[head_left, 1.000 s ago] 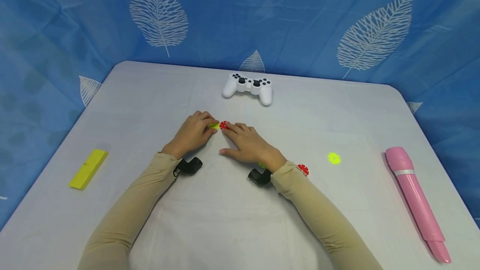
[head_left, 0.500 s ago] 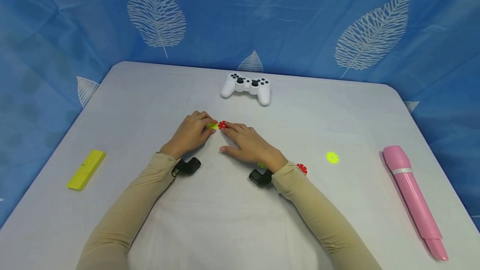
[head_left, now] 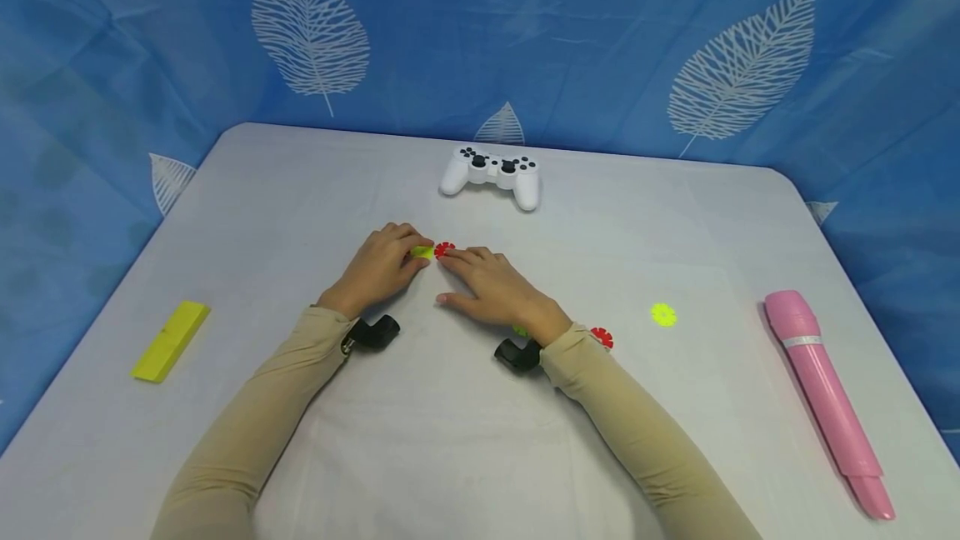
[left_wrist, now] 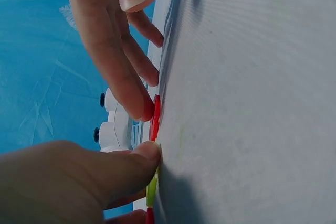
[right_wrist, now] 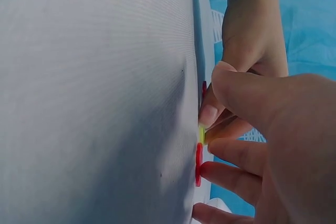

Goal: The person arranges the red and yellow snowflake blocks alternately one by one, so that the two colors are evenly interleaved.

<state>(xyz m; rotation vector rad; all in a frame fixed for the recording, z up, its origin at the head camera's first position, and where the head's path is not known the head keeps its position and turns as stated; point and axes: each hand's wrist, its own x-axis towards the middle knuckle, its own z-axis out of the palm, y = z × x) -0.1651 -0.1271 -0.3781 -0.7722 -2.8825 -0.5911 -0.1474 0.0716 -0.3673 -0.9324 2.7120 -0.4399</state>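
Note:
My left hand (head_left: pixel 377 267) pinches a yellow notched flower-shaped disc (head_left: pixel 422 252) between thumb and fingers, on the white table. Right beside it lies a red notched disc (head_left: pixel 442 249), its edge meeting the yellow one. Fingertips of my right hand (head_left: pixel 491 288) touch that red disc, fingers extended and thumb held apart. The left wrist view shows the red disc (left_wrist: pixel 155 116) edge-on, close above the left thumb, with the yellow disc (left_wrist: pixel 151 191) partly hidden by the thumb. Another bit of red (right_wrist: pixel 204 87) shows behind the left thumb in the right wrist view.
A green disc (head_left: pixel 521 330) peeks out under the right wrist. Further right lie a red disc (head_left: pixel 602 337) and a yellow disc (head_left: pixel 663 315). A white game controller (head_left: pixel 491 173) sits behind the hands, a yellow block (head_left: pixel 171 342) at left, a long pink tube-shaped item (head_left: pixel 828 407) at right.
The right fingertips have shifted slightly on the red disc, and more of it shows. The left hand keeps its pinch; the whole scene drifts slightly left in the head view.

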